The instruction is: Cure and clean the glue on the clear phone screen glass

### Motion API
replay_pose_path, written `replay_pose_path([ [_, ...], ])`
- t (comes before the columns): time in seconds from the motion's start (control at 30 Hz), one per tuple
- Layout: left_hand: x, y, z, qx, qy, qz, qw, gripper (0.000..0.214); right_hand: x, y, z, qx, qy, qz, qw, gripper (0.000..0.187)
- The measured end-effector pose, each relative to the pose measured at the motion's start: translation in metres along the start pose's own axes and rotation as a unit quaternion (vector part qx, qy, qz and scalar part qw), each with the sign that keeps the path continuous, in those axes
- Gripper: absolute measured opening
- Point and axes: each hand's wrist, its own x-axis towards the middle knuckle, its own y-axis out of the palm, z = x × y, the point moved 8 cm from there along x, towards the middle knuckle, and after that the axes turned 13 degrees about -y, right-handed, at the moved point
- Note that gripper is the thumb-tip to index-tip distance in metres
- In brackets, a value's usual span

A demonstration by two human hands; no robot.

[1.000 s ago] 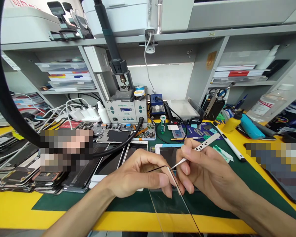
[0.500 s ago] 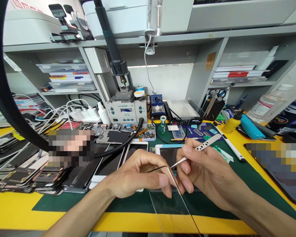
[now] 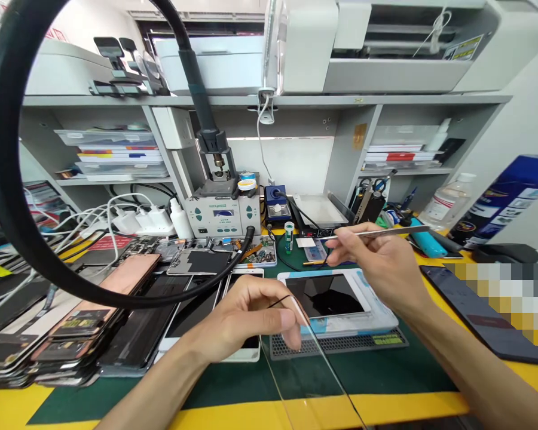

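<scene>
My left hand (image 3: 260, 313) pinches the upper end of a clear, dark-edged sheet (image 3: 311, 382), which looks like a screen protector. The sheet hangs tilted toward me, its lower end cut off by the frame. In my right hand (image 3: 376, 257) is a pair of metal tweezers (image 3: 403, 230), gripped between thumb and fingers and pointing left, apart from the sheet. Beyond the sheet, a white-framed phone (image 3: 325, 295) with a dark screen lies on a blue-and-white pad (image 3: 379, 319). Under that pad a grey perforated plate (image 3: 336, 345) shows.
Stacks of phone parts (image 3: 78, 322) crowd the left. A thick black hose (image 3: 9, 227) loops across the near left, running to a soldering station (image 3: 224, 216). A dark tablet-like panel (image 3: 484, 316) lies at right. A green mat (image 3: 233, 385) covers the yellow bench.
My right hand has drawn the tweezers up and away from the sheet's top edge. My left hand keeps its hold. The head view has tilted up and shifted, revealing the phone on the pad.
</scene>
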Motion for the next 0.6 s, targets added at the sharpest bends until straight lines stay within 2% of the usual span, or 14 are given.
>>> replay_pose_path([
  [0.13,-0.002,-0.003,-0.003,-0.002,0.018,-0.009,1.000,0.018,0.015,0.018,-0.001,-0.095,-0.019,0.003,0.995,0.029],
  [0.33,-0.001,-0.005,-0.008,-0.027,0.041,-0.020,0.999,0.016,0.045,0.038,-0.029,-0.210,-0.016,0.073,0.975,0.026],
  [0.47,-0.001,-0.002,-0.008,-0.031,0.035,-0.020,0.999,0.020,0.048,0.046,-0.040,-0.278,-0.008,0.112,0.954,0.026],
  [0.6,-0.002,0.001,-0.008,-0.036,0.025,-0.016,0.999,0.024,0.048,0.053,-0.039,-0.321,-0.010,0.130,0.938,0.028],
])
